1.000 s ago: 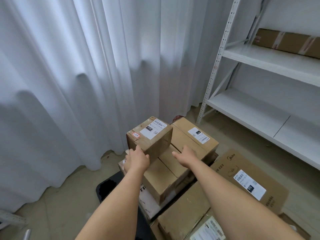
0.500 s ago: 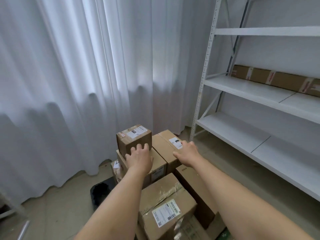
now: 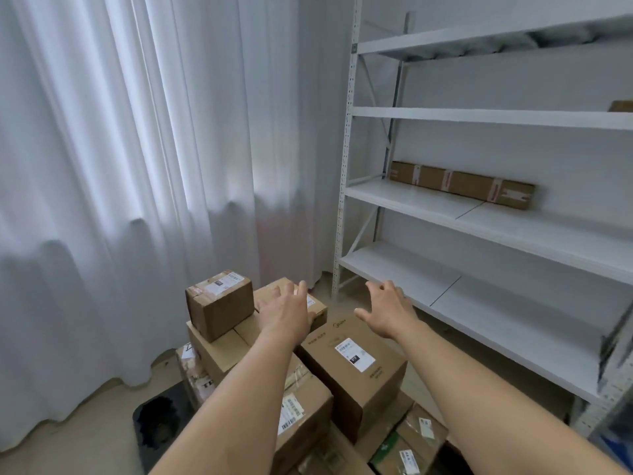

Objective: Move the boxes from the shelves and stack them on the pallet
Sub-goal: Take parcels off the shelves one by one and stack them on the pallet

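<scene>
A small brown box with a white label (image 3: 219, 303) sits on top of a stack of cardboard boxes (image 3: 352, 368) over a black pallet (image 3: 154, 423). My left hand (image 3: 286, 311) hovers just right of that small box, fingers spread and holding nothing. My right hand (image 3: 387, 311) is raised further right, fingers also spread and empty, in front of the lowest shelf. A long flat brown box (image 3: 462, 185) lies on the second shelf of the white rack (image 3: 346, 186). Part of another box (image 3: 621, 106) shows on a higher shelf at the right edge.
White curtains (image 3: 137, 166) hang along the left and back. The rack's lowest shelf board (image 3: 479, 303) runs low along the right side. More labelled boxes (image 3: 407, 443) crowd the floor at the bottom. Beige floor shows left of the pallet.
My left hand has let go of the small box and both hands have lifted off the stack, moving right. The view has tilted up, showing more of the rack.
</scene>
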